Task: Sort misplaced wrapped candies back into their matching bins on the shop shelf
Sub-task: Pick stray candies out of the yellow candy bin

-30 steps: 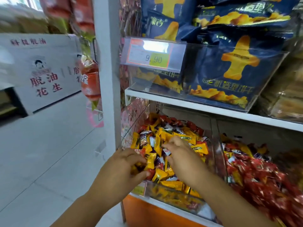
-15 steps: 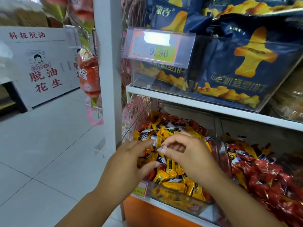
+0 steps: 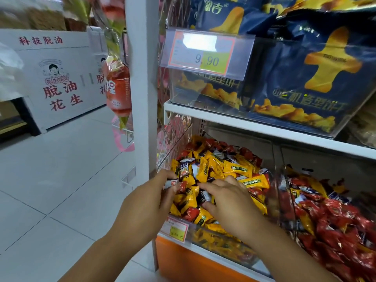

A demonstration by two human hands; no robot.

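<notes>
The left hand (image 3: 146,202) now pinches a small white and dark wrapped candy (image 3: 171,183) between thumb and fingertips, just over the near left corner of the left bin (image 3: 175,145). Half a second ago that piece sat in the right hand's pinch, up beside the left fingers, so it has been passed across. The right hand (image 3: 230,202) has dropped back onto the pile. Its fingers (image 3: 211,186) are close together and bent down among the yellow candies (image 3: 234,169), with index and thumb either side of a dark wrapper (image 3: 204,196). I cannot tell whether they already grip it

This suggests the left hand is collecting strays while the right keeps picking. Plenty of sorting seems left: red pieces (image 3: 191,213) and dark ones lie mixed through the yellow. The next bin to the right, past the clear divider (image 3: 284,200), holds mostly red candies (image 3: 335,224), a likely home for the red strays. No bin for the white and dark kind is in view
</notes>
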